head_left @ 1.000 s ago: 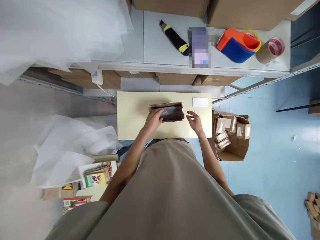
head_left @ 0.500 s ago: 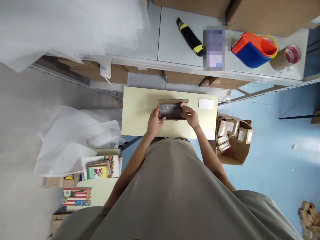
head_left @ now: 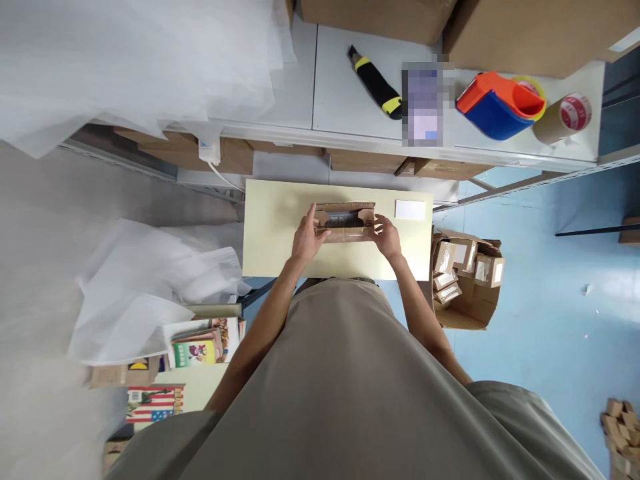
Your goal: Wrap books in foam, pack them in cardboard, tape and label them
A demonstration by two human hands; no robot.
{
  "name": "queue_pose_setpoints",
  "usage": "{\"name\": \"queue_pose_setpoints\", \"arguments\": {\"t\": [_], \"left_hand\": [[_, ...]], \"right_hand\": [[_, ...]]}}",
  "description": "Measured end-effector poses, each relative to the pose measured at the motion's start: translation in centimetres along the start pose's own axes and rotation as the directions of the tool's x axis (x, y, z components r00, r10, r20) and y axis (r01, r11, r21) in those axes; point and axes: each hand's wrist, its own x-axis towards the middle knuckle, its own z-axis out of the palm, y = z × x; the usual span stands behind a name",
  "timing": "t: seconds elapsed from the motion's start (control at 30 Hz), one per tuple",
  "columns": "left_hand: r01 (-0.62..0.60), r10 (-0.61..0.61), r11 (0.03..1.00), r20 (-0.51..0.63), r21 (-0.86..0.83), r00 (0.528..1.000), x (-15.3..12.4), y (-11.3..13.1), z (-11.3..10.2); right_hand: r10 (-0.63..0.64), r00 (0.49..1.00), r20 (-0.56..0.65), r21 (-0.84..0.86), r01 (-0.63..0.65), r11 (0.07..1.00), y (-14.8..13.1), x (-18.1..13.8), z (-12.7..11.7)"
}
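Note:
A small brown cardboard box (head_left: pixel 346 232) lies on a pale yellow table (head_left: pixel 273 227), its top partly open with something dark inside. My left hand (head_left: pixel 307 238) grips the box's left end, thumb along the near flap. Gripping the right end is my right hand (head_left: pixel 387 236), its fingers curled on the flap. A white label (head_left: pixel 410 209) lies flat on the table just right of the box.
A grey shelf (head_left: pixel 340 100) behind the table carries a black-and-yellow knife (head_left: pixel 375 83), an orange-blue tape dispenser (head_left: pixel 499 100) and a tape roll (head_left: pixel 563 117). An open carton of small boxes (head_left: pixel 465 273) stands on the blue floor at right. White foam sheets (head_left: pixel 150 287) pile at left.
My right hand came in from beside the box and took hold of its right end. The near flap has been folded up over the opening, covering most of the dark content.

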Motion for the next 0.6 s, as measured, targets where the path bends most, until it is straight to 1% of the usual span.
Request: {"name": "queue_pose_setpoints", "arguments": {"t": [0.1,0.2,0.3,0.37,0.5,0.6], "left_hand": [[-0.05,0.054,0.996,-0.052,0.073,0.997,0.8,0.1,-1.0],[-0.067,0.076,0.992,-0.077,0.108,0.994,0.9,0.4,-1.9],[-0.07,0.078,0.992,-0.073,0.101,0.994,0.8,0.8,-2.1],[-0.055,0.06,0.996,-0.063,0.067,0.996,0.7,1.0,-2.0],[0.002,-0.004,0.998,-0.024,-0.07,1.0,0.7,1.0,-1.6],[0.008,-0.004,0.993,0.041,-0.116,0.999,0.7,0.7,-1.5]], "right_hand": [[0.006,0.997,-0.078,-0.077,-0.012,0.997,-0.4,-0.1,-0.1],[-0.043,0.997,-0.061,-0.085,0.038,0.996,-0.7,-0.4,-0.1],[-0.071,0.996,-0.046,-0.05,0.068,0.996,-0.8,-0.5,-0.2],[-0.065,0.997,-0.048,-0.03,0.064,0.998,-0.8,-0.5,-0.3],[-0.075,0.997,-0.036,-0.011,0.075,0.997,-1.1,-0.7,-0.6],[-0.095,0.995,-0.018,-0.02,0.095,0.995,-1.3,-0.9,-0.9]]}}
